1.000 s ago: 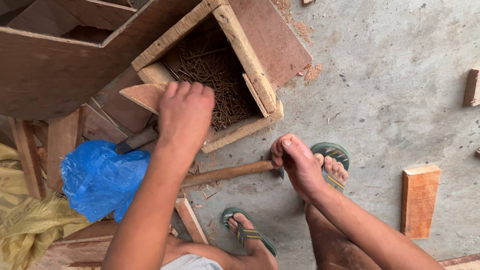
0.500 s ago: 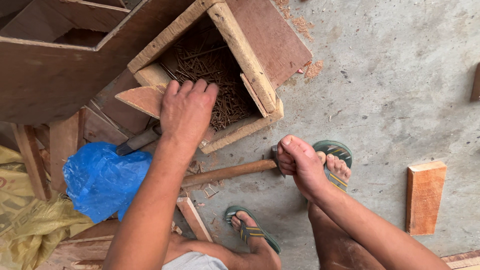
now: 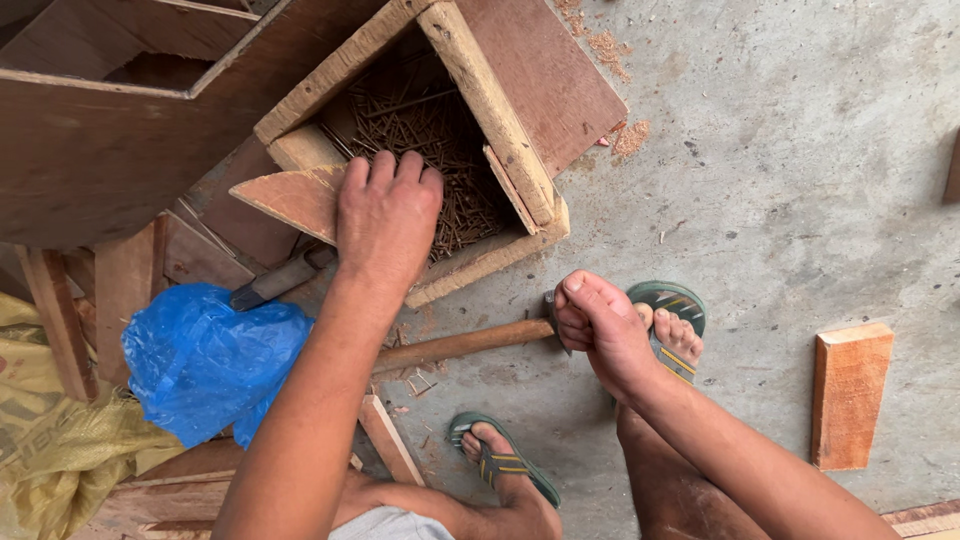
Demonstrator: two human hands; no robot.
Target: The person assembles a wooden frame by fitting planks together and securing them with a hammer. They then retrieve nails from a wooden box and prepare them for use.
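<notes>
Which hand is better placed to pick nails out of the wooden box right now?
Left. The left hand already reaches into the wooden box of nails; the right hand grips the hammer.

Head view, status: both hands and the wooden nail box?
Left hand reaching into wooden box of nails. Right hand gripping wooden-handled hammer by its head. Blue plastic bag beside left forearm, not blocking.
</notes>
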